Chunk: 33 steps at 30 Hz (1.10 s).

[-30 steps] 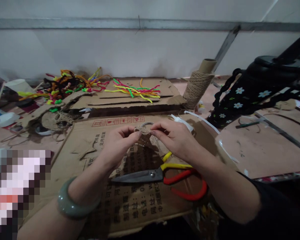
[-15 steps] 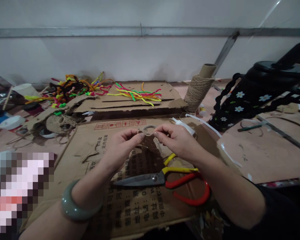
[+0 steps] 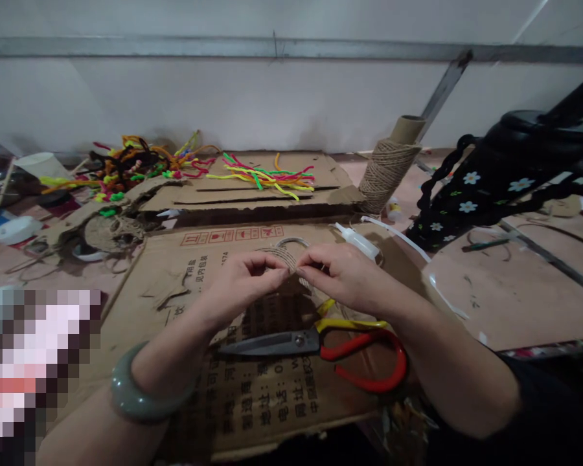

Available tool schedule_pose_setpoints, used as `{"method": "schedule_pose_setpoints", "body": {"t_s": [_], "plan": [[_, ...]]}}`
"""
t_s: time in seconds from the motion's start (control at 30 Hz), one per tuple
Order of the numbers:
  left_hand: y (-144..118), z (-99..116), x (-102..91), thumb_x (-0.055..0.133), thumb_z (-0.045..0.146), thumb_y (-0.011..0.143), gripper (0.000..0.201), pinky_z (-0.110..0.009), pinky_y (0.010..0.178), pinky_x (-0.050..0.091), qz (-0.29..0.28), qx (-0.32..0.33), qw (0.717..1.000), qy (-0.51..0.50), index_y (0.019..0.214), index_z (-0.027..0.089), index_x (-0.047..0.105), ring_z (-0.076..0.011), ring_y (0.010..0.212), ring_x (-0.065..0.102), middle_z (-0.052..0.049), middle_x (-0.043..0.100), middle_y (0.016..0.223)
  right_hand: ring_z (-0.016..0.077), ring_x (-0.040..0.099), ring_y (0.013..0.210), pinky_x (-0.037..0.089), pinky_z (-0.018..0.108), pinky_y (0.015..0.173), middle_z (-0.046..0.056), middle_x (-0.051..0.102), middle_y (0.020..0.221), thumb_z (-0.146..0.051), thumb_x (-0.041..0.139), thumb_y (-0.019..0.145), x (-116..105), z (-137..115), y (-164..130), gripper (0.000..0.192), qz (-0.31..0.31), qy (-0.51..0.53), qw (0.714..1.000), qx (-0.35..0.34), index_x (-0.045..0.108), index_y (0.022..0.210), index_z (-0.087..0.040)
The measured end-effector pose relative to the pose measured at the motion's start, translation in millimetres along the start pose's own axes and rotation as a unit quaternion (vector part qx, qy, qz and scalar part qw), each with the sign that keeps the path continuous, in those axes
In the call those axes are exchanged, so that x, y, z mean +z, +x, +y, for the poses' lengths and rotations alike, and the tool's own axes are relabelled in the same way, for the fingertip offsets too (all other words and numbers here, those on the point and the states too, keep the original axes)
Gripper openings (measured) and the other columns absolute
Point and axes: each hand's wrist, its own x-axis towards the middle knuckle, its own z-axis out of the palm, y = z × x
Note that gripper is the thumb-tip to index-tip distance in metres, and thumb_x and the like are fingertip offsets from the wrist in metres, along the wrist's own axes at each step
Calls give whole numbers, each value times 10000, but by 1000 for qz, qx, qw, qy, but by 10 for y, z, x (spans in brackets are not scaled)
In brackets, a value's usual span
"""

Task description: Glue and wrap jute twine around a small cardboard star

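Compared with half a second ago, both hands sit a little lower in the frame and closer together, and the twine-wrapped ring they hold has dropped with them toward the cardboard; its bare loop now shows above the knuckles rather than between the fingertips. The left hand, at centre frame, pinches the wrapped part of the ring between thumb and forefinger. The right hand, just right of centre, pinches the same piece from the other side, its fingertips almost meeting those of the left. The ring stays at the middle of the frame, above the printed cardboard sheet.

A grey-green bangle circles the left wrist at lower left. Below the hands, scissors with yellow and red handles lie flat on the cardboard, blades pointing left, unchanged in place. A white glue bottle lies just above the right hand. A spool of twine stands tilted at upper right of centre, and a black flowered bag fills the right side. Bright pipe cleaners lie on a second cardboard piece at upper centre, with a tangled heap of them at upper left. The hands hide the lower part of the ring.
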Motion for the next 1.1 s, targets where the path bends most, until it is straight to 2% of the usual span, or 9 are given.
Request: {"method": "schedule_pose_setpoints", "body": {"t_s": [0.17,0.37,0.53,0.7,0.9,1.0,1.1], "plan": [[-8,15,4,689,290,623,120,-220,490,303,-32,-15,999,16,649,173,686,-96,502,424,19,548,543,121,550,689,342,237,613,27,662,759,-234,465,861,4,28,-14,188,-31,-43,998,-20,636,818,-172],[-2,-4,-10,655,288,658,127,-216,483,297,-50,2,998,46,677,171,703,-89,490,405,22,545,541,116,532,669,326,237,598,25,651,740,-237,470,862,-11,9,-18,186,-41,-56,997,-23,635,810,-170],[-9,-13,-33,626,372,730,210,-230,517,353,-87,14,994,60,745,187,724,-121,558,489,-13,623,632,106,524,652,328,229,593,15,642,718,-236,482,857,-58,-32,-22,177,-51,-47,997,-22,634,789,-173],[-14,-36,-38,617,352,732,202,-246,522,389,-120,13,991,63,736,185,730,-133,551,512,-25,641,638,104,530,646,336,225,589,17,648,718,-241,489,862,-47,-34,-29,187,-60,-42,997,-27,649,796,-171],[-7,-32,-1,639,333,694,180,-214,476,312,-41,8,998,55,714,169,710,-89,500,412,14,549,553,123,588,710,386,229,626,28,689,777,-299,407,921,-5,8,8,304,-17,-19,999,-41,682,876,-178],[-7,-6,21,647,335,670,181,-213,470,303,-3,5,999,49,693,163,698,-86,491,394,21,532,538,122,619,743,422,227,666,27,709,826,-315,377,937,-6,12,5,335,35,-4,997,-62,681,957,-176],[-3,13,32,657,333,647,178,-218,488,324,25,17,999,38,666,159,689,-91,508,416,14,556,558,147,650,855,446,244,734,40,720,970,-280,449,907,0,16,-13,283,91,-25,994,-50,661,1054,-165]]}}
